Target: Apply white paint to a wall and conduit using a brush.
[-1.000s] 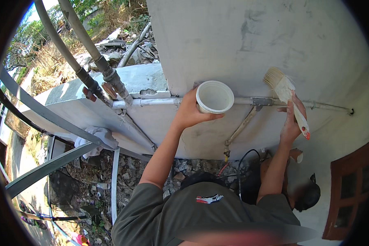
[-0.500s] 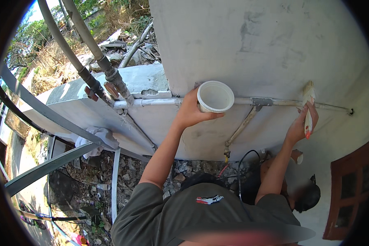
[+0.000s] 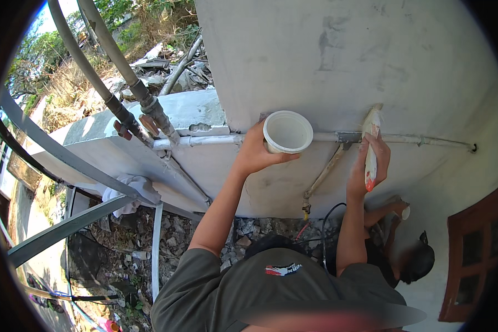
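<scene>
My left hand (image 3: 258,149) grips a white plastic tub (image 3: 288,133) by its side, near the horizontal pipe (image 3: 205,140) on the wall. The tub's mouth faces up; its pale inside shows, but I cannot tell how much it holds. To the right, my right hand (image 3: 374,156) is closed around a paintbrush (image 3: 372,145) with a whitish, paint-smeared handle and an orange-red end. The brush's bristles point up toward the pale wall (image 3: 293,55), just above the pipe. Whether they touch the wall I cannot tell.
At the lower right another person (image 3: 409,260) crouches by the wall, a small white cup (image 3: 405,213) in hand. A brown wooden door (image 3: 470,265) stands beyond. Thick pipes (image 3: 110,55) and a metal rail (image 3: 66,227) cross the left side. Rubble (image 3: 177,238) lies below.
My right hand has moved left with the paintbrush, closer to the tub. The other person's arms have shifted. My left hand and the tub stay nearly in place.
</scene>
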### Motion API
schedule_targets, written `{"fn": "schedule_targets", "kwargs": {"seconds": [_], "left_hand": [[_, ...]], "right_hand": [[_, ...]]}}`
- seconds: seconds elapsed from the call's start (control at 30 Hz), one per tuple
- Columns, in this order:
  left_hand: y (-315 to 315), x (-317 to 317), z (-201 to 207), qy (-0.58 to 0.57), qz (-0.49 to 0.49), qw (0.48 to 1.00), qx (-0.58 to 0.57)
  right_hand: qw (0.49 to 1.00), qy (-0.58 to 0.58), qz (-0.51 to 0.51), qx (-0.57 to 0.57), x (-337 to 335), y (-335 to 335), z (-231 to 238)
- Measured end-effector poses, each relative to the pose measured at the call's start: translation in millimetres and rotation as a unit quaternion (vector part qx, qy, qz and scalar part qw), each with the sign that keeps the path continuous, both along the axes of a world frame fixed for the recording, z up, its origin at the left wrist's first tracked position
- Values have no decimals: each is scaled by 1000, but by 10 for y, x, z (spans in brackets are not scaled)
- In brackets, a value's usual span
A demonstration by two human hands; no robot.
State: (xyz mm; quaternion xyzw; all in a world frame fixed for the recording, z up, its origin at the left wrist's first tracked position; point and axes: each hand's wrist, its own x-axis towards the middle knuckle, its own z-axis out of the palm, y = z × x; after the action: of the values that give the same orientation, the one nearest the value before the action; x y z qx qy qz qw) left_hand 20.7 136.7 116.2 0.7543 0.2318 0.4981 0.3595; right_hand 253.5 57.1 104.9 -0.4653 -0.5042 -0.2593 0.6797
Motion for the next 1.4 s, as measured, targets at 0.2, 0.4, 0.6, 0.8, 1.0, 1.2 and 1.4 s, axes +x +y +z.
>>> {"fn": "schedule_targets", "kwargs": {"seconds": [0.2,0.4,0.6,0.8,1.0,1.2,1.4], "left_hand": [[1,-12,8,6,3,1000,1],[1,1,-6,-4,6,1000,5],[0,-6,-14,-3,8,1000,9],[23,-1,-39,2,11,1000,2],[19,7,-43,1,18,1000,5],[-7,1,1,22,20,999,-13],[2,-3,-31,7,25,1000,-2]], "right_hand": [[996,-12,76,-47,-431,-91,-55],[989,8,135,-62,-648,-134,-47],[961,68,239,-123,-571,-171,-103],[956,59,264,-117,-178,-163,-78],[950,135,249,-129,399,-108,-169],[962,163,197,-99,797,-227,-99],[987,120,63,-87,1083,-298,70]]}}
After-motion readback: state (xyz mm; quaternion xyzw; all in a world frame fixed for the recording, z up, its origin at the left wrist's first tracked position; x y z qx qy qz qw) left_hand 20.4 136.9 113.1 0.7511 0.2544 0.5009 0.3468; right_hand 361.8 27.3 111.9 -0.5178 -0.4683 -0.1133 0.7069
